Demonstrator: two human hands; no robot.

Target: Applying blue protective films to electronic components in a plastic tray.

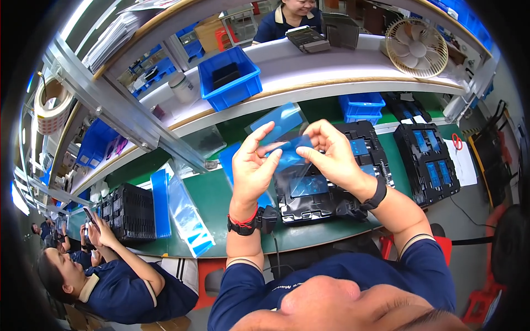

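Over the workbench, both my hands are raised around a thin, glossy blue film. My right hand pinches its right edge between thumb and forefinger. My left hand grips the left side, its index finger raised and its thumb pointing toward the film. Just beyond my fingertips is another blue sheet with a clear border; whether it is held or lies on the bench, I cannot tell. Below my hands sits a black moulded tray carrying a blue-covered flat piece.
Stacked black trays stand right, near red scissors on white paper. At left are blue strips, clear plastic sleeves and more black trays. A shelf holds a blue bin and fan. Co-workers are left and opposite.
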